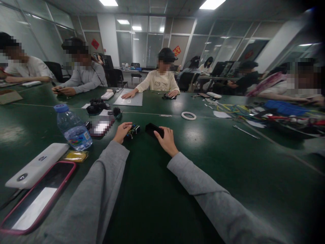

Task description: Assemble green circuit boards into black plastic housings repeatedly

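My left hand (123, 131) is closed on a small circuit board assembly (133, 131) with dark, green and blue parts and a silver connector at its right end. Opposite it, my right hand (166, 138) grips a black rectangular case (153, 129) between thumb and fingers. The case lies low over the green table, its left end pointing toward the board. A short gap separates the two objects. The fingertips behind each object are partly hidden.
To my left stand a water bottle (74, 130), a white power bank (38, 166), a phone with a red rim (38, 200) and a yellow packet (75, 156). A white ring (188, 116) lies ahead; a metal wrench (246, 132) and tangled cables (276, 117) are right. Several people sit around.
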Tool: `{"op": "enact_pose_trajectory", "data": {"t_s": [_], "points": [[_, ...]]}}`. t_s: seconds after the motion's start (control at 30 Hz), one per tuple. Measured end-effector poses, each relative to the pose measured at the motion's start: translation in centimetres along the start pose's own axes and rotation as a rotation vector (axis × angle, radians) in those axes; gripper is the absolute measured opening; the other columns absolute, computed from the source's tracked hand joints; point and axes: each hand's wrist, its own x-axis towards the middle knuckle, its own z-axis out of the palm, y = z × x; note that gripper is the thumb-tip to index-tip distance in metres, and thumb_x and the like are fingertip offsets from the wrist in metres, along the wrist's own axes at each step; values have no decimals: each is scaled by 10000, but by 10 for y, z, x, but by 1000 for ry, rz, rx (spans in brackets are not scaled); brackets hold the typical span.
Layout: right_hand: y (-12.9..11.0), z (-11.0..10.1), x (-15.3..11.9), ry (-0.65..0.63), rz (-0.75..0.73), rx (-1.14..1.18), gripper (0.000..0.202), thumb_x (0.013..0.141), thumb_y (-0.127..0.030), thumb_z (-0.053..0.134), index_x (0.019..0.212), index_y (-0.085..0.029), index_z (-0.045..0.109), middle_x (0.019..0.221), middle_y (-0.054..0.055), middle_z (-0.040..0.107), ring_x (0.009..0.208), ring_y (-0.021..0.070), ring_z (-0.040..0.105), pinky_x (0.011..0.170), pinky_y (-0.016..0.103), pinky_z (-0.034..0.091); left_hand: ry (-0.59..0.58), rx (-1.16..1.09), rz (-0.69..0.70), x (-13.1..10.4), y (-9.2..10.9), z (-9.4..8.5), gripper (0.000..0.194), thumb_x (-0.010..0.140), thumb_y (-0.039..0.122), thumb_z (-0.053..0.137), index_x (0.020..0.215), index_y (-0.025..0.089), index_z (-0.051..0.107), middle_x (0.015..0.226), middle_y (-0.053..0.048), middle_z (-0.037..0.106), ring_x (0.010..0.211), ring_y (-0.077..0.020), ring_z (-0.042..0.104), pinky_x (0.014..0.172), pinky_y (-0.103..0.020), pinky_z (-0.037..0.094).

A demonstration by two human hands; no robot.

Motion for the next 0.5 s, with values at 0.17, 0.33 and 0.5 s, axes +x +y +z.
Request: {"op": "enact_pose_trajectory", "data": {"t_s": [0.17, 0.33, 0.5], "points": [[3, 1, 0, -9, 0, 3, 488, 857, -564, 501, 1134, -165, 543, 1073, 120, 534, 996, 268, 457, 847, 427, 420, 28, -54, -134, 0, 10, -4, 317, 713, 174, 635, 1026, 121, 629, 718, -28, 637, 596, -114, 580, 582, -244, 468], [7, 3, -1, -21, -19, -17, 457, 831, -491, 544, 1153, -166, 531, 1084, 128, 523, 1010, 282, 451, 839, 443, 424, 39, -107, -169, -1, 13, -3, 322, 718, 146, 623, 1039, 132, 611, 761, -34, 645, 587, -113, 578, 557, -245, 462], [9, 5, -1, -32, -17, -27, 446, 828, -455, 548, 1167, -167, 524, 1085, 125, 518, 1007, 280, 451, 843, 448, 425, 35, -91, -119, 2, 11, -6, 325, 702, 160, 653, 1023, 140, 613, 893, -65, 665, 698, -129, 614, 617, -240, 487]]}}
